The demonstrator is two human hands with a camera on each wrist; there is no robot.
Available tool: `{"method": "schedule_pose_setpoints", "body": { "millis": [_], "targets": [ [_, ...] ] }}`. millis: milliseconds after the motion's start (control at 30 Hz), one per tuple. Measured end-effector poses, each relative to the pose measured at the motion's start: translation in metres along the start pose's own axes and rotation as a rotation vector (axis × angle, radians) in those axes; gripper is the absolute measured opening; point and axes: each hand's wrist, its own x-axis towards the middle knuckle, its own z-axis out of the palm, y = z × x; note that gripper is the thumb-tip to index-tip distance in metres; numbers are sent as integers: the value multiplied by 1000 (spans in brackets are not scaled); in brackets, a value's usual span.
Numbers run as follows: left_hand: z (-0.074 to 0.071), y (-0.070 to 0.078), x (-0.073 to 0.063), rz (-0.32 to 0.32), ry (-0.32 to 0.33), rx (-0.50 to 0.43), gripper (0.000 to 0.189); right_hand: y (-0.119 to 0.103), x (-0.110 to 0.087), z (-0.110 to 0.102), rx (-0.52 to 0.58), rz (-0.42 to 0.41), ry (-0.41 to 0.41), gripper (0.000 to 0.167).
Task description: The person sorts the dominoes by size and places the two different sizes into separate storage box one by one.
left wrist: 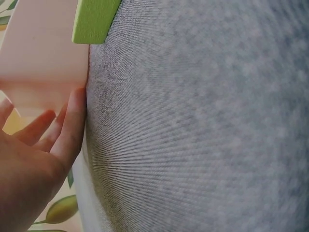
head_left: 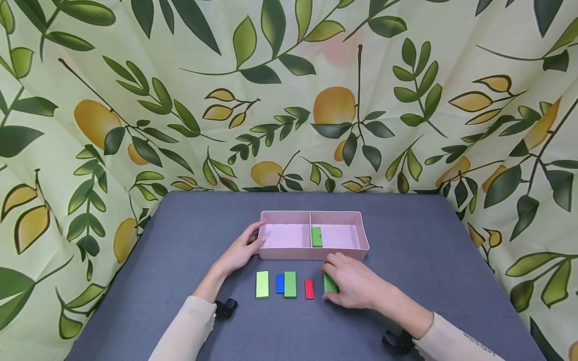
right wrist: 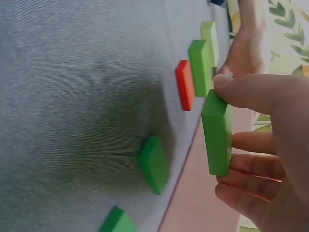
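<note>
Pinching a wooden-looking green rectangular block point(head_left: 330, 285) with right hand point(head_left: 358, 287), at lower centre of frame; resting left hand point(head_left: 237, 252), with extended fingers, against pink two-compartment plastic-looking tray point(head_left: 291, 254). Probably at picking-up step, next needing steady lift.

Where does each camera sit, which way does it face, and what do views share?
Head: on the head, facing forward and down at the pink tray; left hand, right hand and sleeves show.
Left wrist: on that wrist, facing the tray and a light green block; left hand shows.
Right wrist: on that wrist, facing the held green block; right hand shows, left hand beyond.
Shared: head and right wrist both show the red block.
</note>
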Motion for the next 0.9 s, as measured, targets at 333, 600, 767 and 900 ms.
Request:
{"method": "schedule_pose_setpoints", "body": {
  "millis": [333, 600, 767, 900],
  "targets": [
    [0, 0, 1, -5, 3, 6, 55, 0, 6, -22, -13, -6, 57, 51],
    [1, 1, 2, -5, -3, -4, 55, 5, 10, -37, -28, 9, 100, 52],
    [0, 3, 1, -15, 2, 6, 56, 8, 13, -44, -23, 13, 130, 50],
    [-1, 2, 0, -26, 8, 9, 56, 11, 15, -49, -27, 10, 150, 50]
  ]
}}
